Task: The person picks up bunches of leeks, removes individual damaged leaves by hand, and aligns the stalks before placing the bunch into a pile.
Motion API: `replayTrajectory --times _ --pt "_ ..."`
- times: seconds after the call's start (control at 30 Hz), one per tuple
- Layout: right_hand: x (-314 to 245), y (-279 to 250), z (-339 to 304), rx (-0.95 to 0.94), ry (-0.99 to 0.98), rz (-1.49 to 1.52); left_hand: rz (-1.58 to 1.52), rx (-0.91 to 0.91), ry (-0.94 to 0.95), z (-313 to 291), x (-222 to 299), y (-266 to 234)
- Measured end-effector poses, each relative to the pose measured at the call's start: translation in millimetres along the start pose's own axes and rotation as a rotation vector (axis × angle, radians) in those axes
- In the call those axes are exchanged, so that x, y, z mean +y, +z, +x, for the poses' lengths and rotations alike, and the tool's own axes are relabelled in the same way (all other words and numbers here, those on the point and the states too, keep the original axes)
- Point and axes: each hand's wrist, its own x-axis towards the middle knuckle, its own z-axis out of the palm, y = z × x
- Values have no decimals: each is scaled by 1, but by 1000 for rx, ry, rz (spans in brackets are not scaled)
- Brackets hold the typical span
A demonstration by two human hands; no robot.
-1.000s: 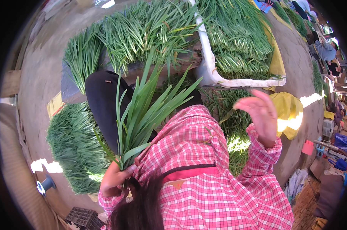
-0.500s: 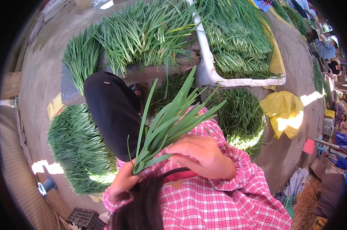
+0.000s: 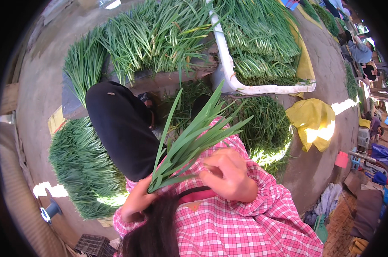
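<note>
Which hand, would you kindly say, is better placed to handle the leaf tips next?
Probably the right hand: it is beside the bunch of green leaves, nearer their tips, while the left hand is occupied gripping them low down.

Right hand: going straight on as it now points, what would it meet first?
Likely the bunch of green leaves held in the left hand; the right hand points left toward it. Depth is unclear, so the two may be touching.

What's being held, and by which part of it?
Left hand holds a bunch of long green leaves at its lower end. Whether the right hand also holds any of it can't be told.
</note>
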Motion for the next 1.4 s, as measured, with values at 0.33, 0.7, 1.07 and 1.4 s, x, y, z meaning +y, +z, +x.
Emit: replayTrajectory --times 0.33,0.7,1.07,1.4 --pt "15 -9 0 25 390 287 -143 22 -81 -8 4 -6" --pt "9 4 7 151 334 157 -87 -21 -134 -8 17 -3" --pt "5 8 4 177 353 25 -75 -39 -11 -3 5 -3" --pt "4 6 5 63 327 -50 -74 -46 -80 -5 5 -6"
